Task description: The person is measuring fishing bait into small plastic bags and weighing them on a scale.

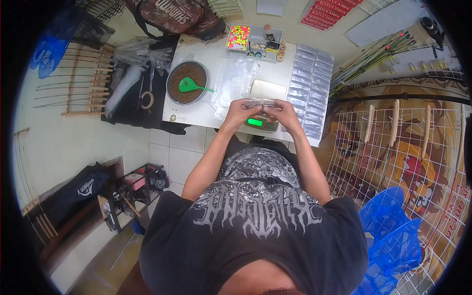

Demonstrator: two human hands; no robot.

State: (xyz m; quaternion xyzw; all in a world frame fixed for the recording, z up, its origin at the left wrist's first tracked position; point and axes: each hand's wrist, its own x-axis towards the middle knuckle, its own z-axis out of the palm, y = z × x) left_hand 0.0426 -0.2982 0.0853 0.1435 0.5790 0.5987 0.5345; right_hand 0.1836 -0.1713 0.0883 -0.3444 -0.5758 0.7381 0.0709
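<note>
Between my fingers is a clear plastic bag (pixel 259 101) with dark contents, held just above a digital scale. My left hand (pixel 239 111) grips one end of it, my right hand (pixel 282 112) the other, and the thumbs nearly meet in the middle. Under the hands the scale (pixel 272 126) shows a lit green display; its platform (pixel 269 89) lies beyond them. Flat clear plastic bags (pixel 230 86) are spread to the left. Further left, a green scoop (pixel 187 85) rests on brown granules in a round basin (pixel 169 88).
Rows of filled packets (pixel 308 86) line the table's right side. At the back stands a divided tray (pixel 247 56) with colourful small pieces and bottles. A tape roll (pixel 146 100) lies on black cloth at left. A wire grid (pixel 379 147) and blue nets (pixel 391 228) are at right.
</note>
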